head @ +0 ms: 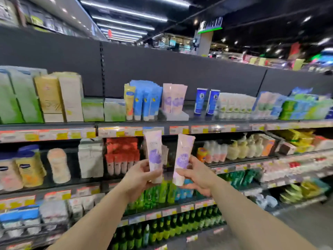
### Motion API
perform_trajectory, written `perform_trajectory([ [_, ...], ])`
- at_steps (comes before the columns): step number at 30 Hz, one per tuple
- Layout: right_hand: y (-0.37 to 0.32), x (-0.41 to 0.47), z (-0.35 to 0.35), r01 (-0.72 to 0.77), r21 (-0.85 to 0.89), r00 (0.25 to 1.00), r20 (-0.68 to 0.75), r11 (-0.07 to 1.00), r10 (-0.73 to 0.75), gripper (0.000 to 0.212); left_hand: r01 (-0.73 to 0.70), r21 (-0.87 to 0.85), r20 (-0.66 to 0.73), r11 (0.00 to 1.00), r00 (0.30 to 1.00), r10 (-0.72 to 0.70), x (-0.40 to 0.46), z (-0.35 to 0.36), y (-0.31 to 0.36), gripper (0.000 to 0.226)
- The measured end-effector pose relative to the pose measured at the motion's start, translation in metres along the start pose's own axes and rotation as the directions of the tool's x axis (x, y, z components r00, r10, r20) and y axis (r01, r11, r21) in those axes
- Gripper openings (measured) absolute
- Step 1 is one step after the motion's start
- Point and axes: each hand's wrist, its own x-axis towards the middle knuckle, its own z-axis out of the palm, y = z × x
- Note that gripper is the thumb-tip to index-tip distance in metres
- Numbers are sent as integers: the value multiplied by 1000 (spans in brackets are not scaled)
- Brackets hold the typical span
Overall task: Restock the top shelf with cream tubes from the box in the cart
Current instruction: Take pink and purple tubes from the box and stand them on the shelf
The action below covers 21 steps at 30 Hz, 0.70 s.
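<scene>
Supermarket shelving is filling the view, with the top shelf running across at mid-height and carrying boxed and tubed skincare against a dark back panel. On that shelf, a small row of pink cream tubes with purple labels is standing cap-down, with blue tubes just to its left and two dark blue tubes to its right, a bare stretch of shelf lying between the pink row and the dark blue pair.

Below the shelf's price-tag strip, both hands are being raised in front of the lower shelves. The left hand is gripping the left cream tube around its lower end, fingers curled round it, holding it upright with the cap down. The right hand is pinching the right cream tube near its cap, thumb in front and fingers wrapped behind, with the tube leaning slightly rightward at the top. The two tubes are sitting side by side, close but apart, their crimped tops reaching up to just below the front edge of the top shelf, beneath the pink row.
</scene>
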Motion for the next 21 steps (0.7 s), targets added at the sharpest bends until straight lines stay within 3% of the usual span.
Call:
perform_trajectory([
  [8,-38,45,-64,181,-93,971,-141,979,-193,32,-117,140,-31,983,992,123,58,30,50,48],
  [14,-88,113,-84,305,-101,916,-240,947,-321,24,-176,189,-39,966,982,187,109,13,70,30],
  [17,-118,145,-94,354,-237,845,-333,905,-418,33,-171,185,-51,968,982,183,140,4,80,32],
  [21,-143,185,-100,393,-431,773,-325,812,-546,24,-198,210,-26,957,978,208,174,-1,92,27],
])
